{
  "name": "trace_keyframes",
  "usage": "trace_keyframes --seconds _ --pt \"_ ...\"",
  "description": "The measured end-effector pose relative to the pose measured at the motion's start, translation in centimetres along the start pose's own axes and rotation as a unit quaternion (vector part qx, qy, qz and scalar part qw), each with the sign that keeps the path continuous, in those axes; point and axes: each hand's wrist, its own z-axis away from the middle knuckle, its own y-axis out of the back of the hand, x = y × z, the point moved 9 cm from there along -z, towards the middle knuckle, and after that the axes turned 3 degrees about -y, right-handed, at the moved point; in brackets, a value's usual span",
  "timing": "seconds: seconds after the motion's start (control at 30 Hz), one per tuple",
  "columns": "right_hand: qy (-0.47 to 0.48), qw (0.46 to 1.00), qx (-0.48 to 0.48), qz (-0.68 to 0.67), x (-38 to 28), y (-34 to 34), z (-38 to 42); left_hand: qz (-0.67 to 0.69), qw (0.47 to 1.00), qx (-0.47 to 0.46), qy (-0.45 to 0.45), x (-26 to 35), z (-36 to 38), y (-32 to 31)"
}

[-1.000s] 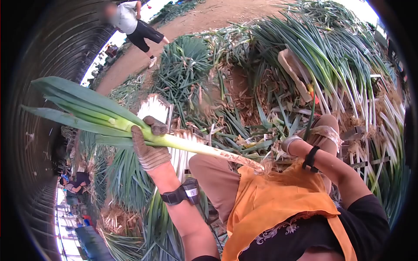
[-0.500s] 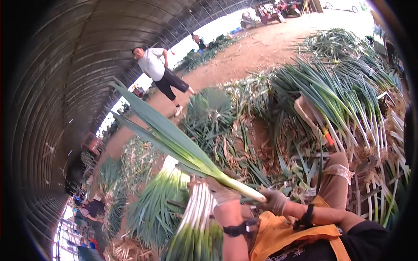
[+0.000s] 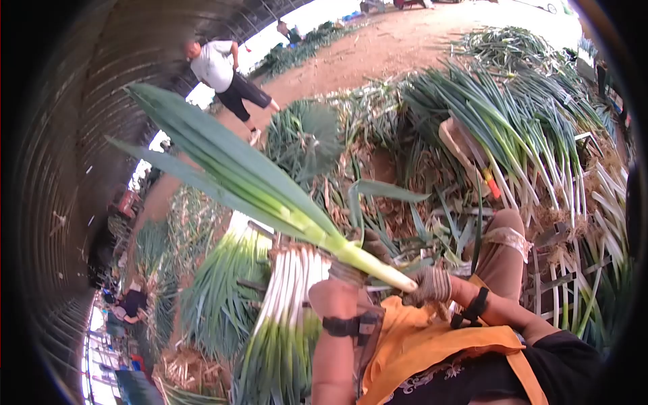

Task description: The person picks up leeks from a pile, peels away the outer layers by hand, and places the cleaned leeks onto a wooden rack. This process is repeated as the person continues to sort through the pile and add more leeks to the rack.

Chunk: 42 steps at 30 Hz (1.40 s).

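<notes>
1. Leek (image 3: 290, 212): I have it slanting across the middle of my view, broad leaves to the upper left, blunt pale end down over the lap.
2. The only container I can pick out is a tan tray (image 3: 451, 142), lying tilted among the greens at upper right; leaves partly cover it, so I cannot read its contents. A tool with a red and yellow handle (image 3: 492, 183) is just beside its lower end.
3. For edges, I note a white-stemmed bundle (image 3: 300, 270) near the left forearm, a raised knee (image 3: 506, 236) beyond the right hand, and the orange apron (image 3: 439, 347) below both hands.
4. The brown earth path (image 3: 385, 50) lies past the heaps, with a standing person (image 3: 216, 71) at its left side, beyond the leaves.
5. The left hand (image 3: 351, 271), gloved, is wrapped around the stalk below the leaves. A bent leaf (image 3: 391, 191) sticks out above it.
6. The right hand (image 3: 432, 286), also gloved, is curled right at the blunt end; I cannot tell whether its fingers grip it.
</notes>
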Motion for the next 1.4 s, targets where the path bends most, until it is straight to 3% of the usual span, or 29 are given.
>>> trace_keyframes --seconds 0.03,0.07,0.2,0.3,0.33,0.4,0.47,0.5,0.53,0.57,0.6,0.7,0.73,0.8,0.83,0.87,0.9,0.93,0.97,1.03,1.07,1.13,1.17,1.27,1.4 --pt "0.019 1.0 0.0 -0.023 -1.3 -0.4 0.6 -0.035 0.999 -0.015 0.031 -0.8 -0.8 0.4" --pt "0.037 0.999 -0.008 -0.017 -1.6 -0.7 0.5 -0.159 0.985 -0.064 0.028 -2.1 -2.1 1.4" --pt "0.051 0.999 0.007 0.005 -1.8 -0.2 1.2 -0.398 0.917 -0.025 0.005 -4.7 -1.1 0.8" --pt "0.041 0.997 0.049 -0.037 1.0 1.3 -0.3 -0.474 0.862 0.044 -0.174 0.2 -1.3 1.0" --pt "0.039 0.998 0.049 0.004 1.2 1.4 -0.6 -0.49 0.838 0.055 -0.235 2.6 -1.1 1.1" --pt "0.013 0.994 0.066 0.09 0.0 1.4 -0.2 -0.47 0.825 0.053 -0.311 5.9 -0.9 2.2" --pt "0.028 0.994 0.098 0.033 -1.2 1.6 0.4 -0.19 0.945 0.027 -0.265 6.3 2.9 -2.6" --pt "0.031 0.993 0.112 0.001 -1.0 1.7 0.7 -0.098 0.955 0.032 -0.279 6.5 3.8 -4.2" --pt "0.066 0.989 0.126 0.032 -1.4 1.7 0.4 -0.291 0.902 0.064 -0.314 7.1 3.8 -3.9" --pt "0.003 0.993 0.116 0.008 0.0 1.7 0.4 -0.473 0.813 0.09 -0.329 7.1 3.6 -3.3" --pt "-0.006 0.994 0.113 -0.009 -0.2 1.4 0.8 -0.48 0.805 0.146 -0.317 6.8 3.4 -1.8" --pt "0.006 0.993 0.117 -0.026 0.2 2.1 0.6 -0.561 0.744 0.172 -0.32 6.4 3.9 -1.8" --pt "0.036 0.992 0.107 -0.049 0.1 2.2 0.5 -0.609 0.692 0.153 -0.354 6.3 4.4 -3.0" --pt "0.014 0.993 0.098 -0.066 0.8 2.6 0.2 -0.692 0.656 0.005 -0.3 2.6 5.3 -5.6" --pt "0.001 0.993 0.093 -0.077 1.2 2.6 0.0 -0.645 0.729 -0.093 -0.21 -1.2 5.3 -4.9" --pt "0.055 0.987 0.154 -0.003 0.9 3.6 -0.7 -0.641 0.717 -0.206 -0.181 -4.8 6.6 -5.6" --pt "0.04 0.989 0.141 -0.028 1.1 3.3 -0.5 -0.626 0.695 -0.319 -0.152 -8.6 8.4 -6.1" --pt "0.027 0.99 0.128 -0.052 0.8 3.0 -0.1 -0.618 0.66 -0.419 -0.084 -11.7 10.0 -7.5" --pt "0.014 0.991 0.115 -0.073 0.3 2.9 0.4 -0.629 0.628 -0.442 0.124 -13.9 10.7 -6.0" --pt "0.015 0.988 0.1 -0.115 -0.2 2.5 1.1 -0.436 0.863 -0.213 0.141 -8.2 8.9 -4.3" --pt "0.023 0.988 0.094 -0.123 -0.3 2.4 1.2 -0.461 0.871 -0.167 -0.016 -4.3 6.9 -3.9" --pt "0.026 0.989 0.081 -0.123 -0.6 2.0 1.2 -0.549 0.769 0.009 -0.328 3.9 5.9 -2.4" --pt "0.025 0.991 0.08 -0.105 -0.6 2.0 1.0 -0.49 0.8 0.094 -0.334 6.3 5.6 -2.9" --pt "0.04 0.994 0.079 -0.064 -0.6 1.7 0.8 -0.633 0.716 0.056 -0.29 6.1 2.0 -1.5" --pt "0.027 0.998 0.043 -0.049 -0.5 1.5 1.3 -0.266 0.943 -0.033 -0.196 2.5 1.4 0.5"
